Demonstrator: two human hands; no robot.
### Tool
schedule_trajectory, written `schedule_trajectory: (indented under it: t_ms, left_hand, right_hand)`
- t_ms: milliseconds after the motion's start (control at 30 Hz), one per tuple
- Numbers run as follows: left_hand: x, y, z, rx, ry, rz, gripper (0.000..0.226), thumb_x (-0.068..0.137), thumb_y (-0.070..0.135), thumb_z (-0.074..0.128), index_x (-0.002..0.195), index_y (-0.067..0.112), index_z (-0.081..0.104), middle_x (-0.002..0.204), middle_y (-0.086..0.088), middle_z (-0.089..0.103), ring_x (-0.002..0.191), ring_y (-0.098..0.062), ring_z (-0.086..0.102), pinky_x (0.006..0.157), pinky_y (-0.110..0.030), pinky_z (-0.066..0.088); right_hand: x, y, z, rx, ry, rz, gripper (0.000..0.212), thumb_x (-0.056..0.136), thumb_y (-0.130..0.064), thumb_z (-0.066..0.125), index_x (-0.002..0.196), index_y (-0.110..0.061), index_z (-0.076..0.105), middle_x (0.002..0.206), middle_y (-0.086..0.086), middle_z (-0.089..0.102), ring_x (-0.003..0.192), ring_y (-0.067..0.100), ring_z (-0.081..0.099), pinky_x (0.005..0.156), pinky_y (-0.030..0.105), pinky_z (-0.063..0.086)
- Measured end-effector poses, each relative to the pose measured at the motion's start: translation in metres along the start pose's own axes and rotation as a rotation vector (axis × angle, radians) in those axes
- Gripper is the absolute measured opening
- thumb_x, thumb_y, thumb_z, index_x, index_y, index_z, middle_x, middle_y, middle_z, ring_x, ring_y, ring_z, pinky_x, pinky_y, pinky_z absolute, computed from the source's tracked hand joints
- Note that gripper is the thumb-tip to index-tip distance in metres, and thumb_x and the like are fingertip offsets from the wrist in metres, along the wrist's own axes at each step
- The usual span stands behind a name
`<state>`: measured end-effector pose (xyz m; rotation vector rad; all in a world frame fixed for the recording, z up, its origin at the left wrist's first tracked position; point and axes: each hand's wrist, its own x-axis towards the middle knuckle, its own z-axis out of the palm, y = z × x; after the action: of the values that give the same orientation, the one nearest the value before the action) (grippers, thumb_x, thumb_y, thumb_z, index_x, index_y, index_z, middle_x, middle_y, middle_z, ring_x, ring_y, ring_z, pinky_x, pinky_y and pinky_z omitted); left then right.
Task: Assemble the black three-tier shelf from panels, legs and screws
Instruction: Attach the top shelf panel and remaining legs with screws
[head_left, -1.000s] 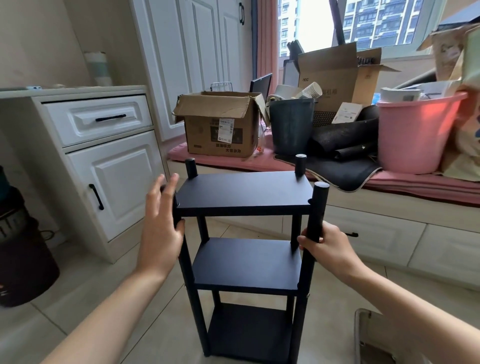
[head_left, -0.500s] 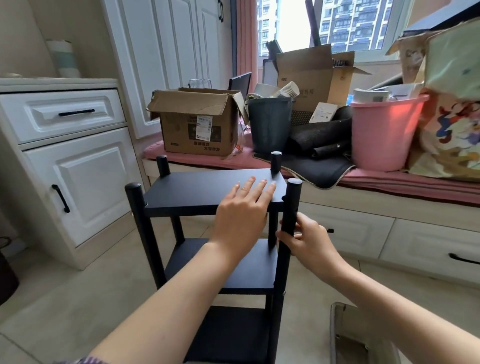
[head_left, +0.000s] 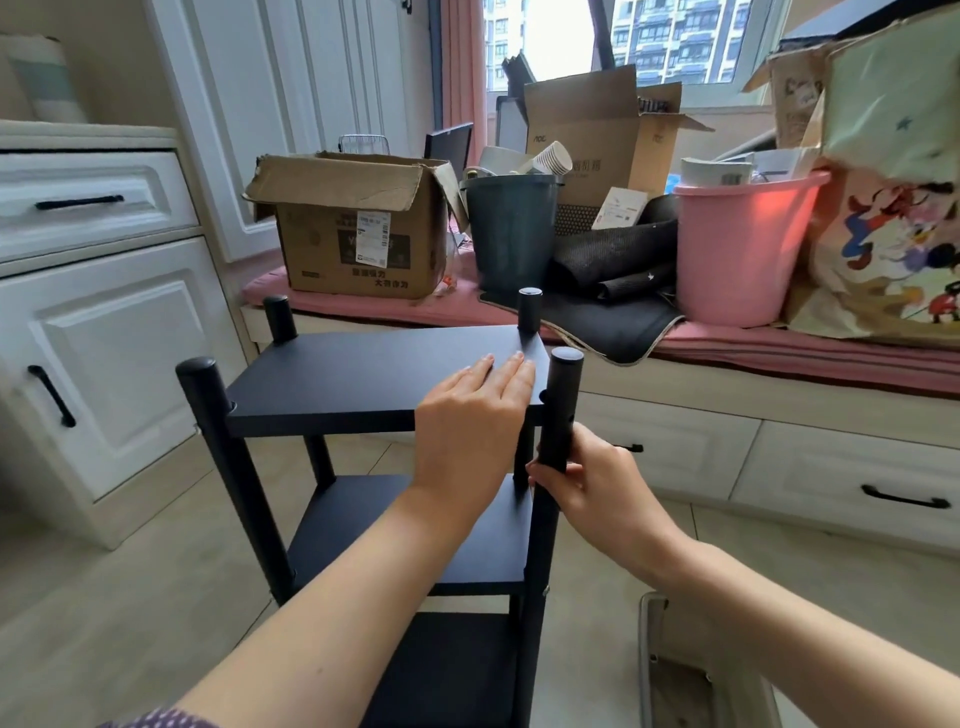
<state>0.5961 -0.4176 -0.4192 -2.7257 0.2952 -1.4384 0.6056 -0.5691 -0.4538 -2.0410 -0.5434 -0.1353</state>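
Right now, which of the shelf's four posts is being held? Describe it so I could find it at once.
Start at the black shelf standing on the tiled floor before the window seat. The right hand grips the near right post, beside the top panel's corner where the left hand lies flat. It alone has fingers round it; the other three stand untouched.

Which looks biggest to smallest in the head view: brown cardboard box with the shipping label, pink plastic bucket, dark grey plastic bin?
1. Brown cardboard box with the shipping label, clearly widest.
2. Pink plastic bucket.
3. Dark grey plastic bin, slimmer than the bucket.
All sit at similar depth on the window seat, so the order seems reliable.
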Motion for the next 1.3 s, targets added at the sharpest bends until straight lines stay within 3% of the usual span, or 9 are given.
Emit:
schedule_trajectory:
  t_ms: [133,300,433,567,767,867,1033,1200,1300]
  left_hand:
    - [-0.006,0.001,-0.002,-0.044,0.009,-0.008,0.036,0.071,0.001,0.080,0.106,0.009,0.079,0.108,-0.006,0.076,0.098,-0.027,0.074,0.079,-0.038,0.060]
    - [-0.009,0.006,-0.008,-0.065,-0.046,-0.008,0.041,0.069,0.002,0.085,0.109,0.008,0.078,0.110,-0.007,0.075,0.099,-0.029,0.074,0.080,-0.041,0.060]
    - [-0.008,0.008,-0.015,-0.059,-0.113,-0.018,0.049,0.065,0.004,0.083,0.113,0.007,0.076,0.114,-0.008,0.074,0.104,-0.030,0.072,0.087,-0.041,0.058]
    - [-0.009,0.010,-0.024,-0.066,-0.168,-0.038,0.055,0.073,0.027,0.050,0.121,0.008,0.072,0.122,-0.008,0.072,0.112,-0.029,0.069,0.096,-0.043,0.054]
    - [-0.004,0.007,-0.024,-0.072,-0.211,-0.050,0.063,0.076,0.043,0.058,0.129,0.010,0.068,0.130,-0.006,0.067,0.122,-0.028,0.064,0.103,-0.042,0.048]
    - [-0.003,0.006,-0.022,-0.061,-0.181,-0.035,0.063,0.079,0.051,0.061,0.127,0.011,0.069,0.129,-0.006,0.068,0.121,-0.028,0.064,0.100,-0.041,0.050]
    - [-0.002,0.011,-0.013,-0.035,-0.112,-0.012,0.069,0.080,0.067,0.060,0.124,0.015,0.071,0.124,-0.002,0.071,0.118,-0.027,0.066,0.094,-0.041,0.053]
    - [0.004,0.025,0.000,-0.020,-0.053,0.006,0.063,0.085,0.072,0.059,0.123,0.023,0.073,0.124,0.004,0.070,0.118,-0.023,0.066,0.092,-0.039,0.054]
    - [0.010,0.038,0.008,-0.027,-0.031,0.028,0.063,0.087,0.071,0.056,0.124,0.023,0.072,0.124,0.004,0.071,0.118,-0.023,0.066,0.092,-0.039,0.054]
  right_hand:
    - [-0.002,-0.004,-0.001,-0.039,-0.001,0.006,0.012,0.090,-0.014,0.070,0.098,-0.013,0.060,0.085,0.002,0.071,0.080,0.018,0.068,0.076,0.037,0.056]
    - [-0.001,-0.006,-0.010,0.134,-0.041,0.097,0.014,0.083,-0.009,0.077,0.092,-0.001,0.069,0.088,0.016,0.072,0.088,0.033,0.070,0.079,0.050,0.059]
    - [-0.001,-0.006,-0.009,0.176,-0.034,0.133,0.012,0.081,-0.011,0.079,0.089,-0.004,0.072,0.086,0.012,0.074,0.086,0.030,0.072,0.078,0.049,0.060]
    - [0.002,-0.004,-0.011,0.191,-0.101,0.128,0.016,0.082,-0.016,0.079,0.092,-0.006,0.072,0.089,0.010,0.075,0.091,0.030,0.071,0.083,0.050,0.058]
    - [0.001,0.015,-0.029,0.118,-0.252,0.144,0.026,0.085,-0.006,0.074,0.110,-0.015,0.070,0.101,-0.002,0.075,0.094,0.007,0.072,0.088,0.026,0.057]
    - [-0.004,0.035,-0.050,0.042,-0.288,0.188,0.032,0.088,-0.011,0.073,0.120,-0.012,0.067,0.104,-0.004,0.074,0.094,0.003,0.070,0.083,0.016,0.055]
    - [-0.025,0.094,-0.075,0.006,-0.297,0.367,0.023,0.090,-0.012,0.071,0.112,-0.009,0.070,0.102,0.002,0.075,0.100,0.025,0.070,0.085,0.035,0.057]
    - [-0.047,0.167,-0.077,-0.094,-0.350,0.491,0.024,0.089,-0.016,0.072,0.112,-0.008,0.072,0.102,0.001,0.074,0.090,0.009,0.069,0.072,0.015,0.054]
    - [-0.060,0.207,-0.069,-0.155,-0.362,0.565,0.022,0.089,-0.018,0.070,0.109,-0.011,0.072,0.103,0.001,0.073,0.094,0.010,0.068,0.078,0.020,0.055]
